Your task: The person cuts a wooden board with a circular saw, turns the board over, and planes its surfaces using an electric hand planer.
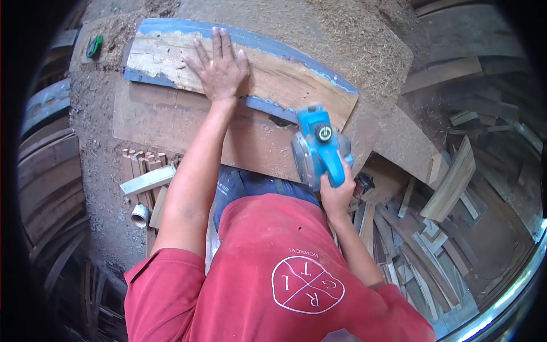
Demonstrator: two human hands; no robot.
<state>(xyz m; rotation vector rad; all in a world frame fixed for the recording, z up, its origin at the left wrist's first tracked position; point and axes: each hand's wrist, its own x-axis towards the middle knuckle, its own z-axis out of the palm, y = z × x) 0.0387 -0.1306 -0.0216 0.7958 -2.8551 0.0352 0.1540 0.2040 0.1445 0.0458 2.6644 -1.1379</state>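
Observation:
A wide wooden board (279,74) with grey-blue paint along its edges and bare wood down its middle lies across the work surface. My left hand (222,71) presses flat on it, fingers spread. On the right, my right hand (336,191) is wrapped round the rear handle of a blue electric hand planer (320,128). The planer's front overlaps the near right end of the board; whether its sole touches the wood I cannot tell. Part of my right hand's fingers is hidden behind the handle.
Wood shavings (364,51) cover the far side of the work surface (165,119). A small green and black tool (94,47) lies at the far left. Offcuts (447,182) pile up on the right. At the left, wood strips and a white pipe piece (140,216) sit below.

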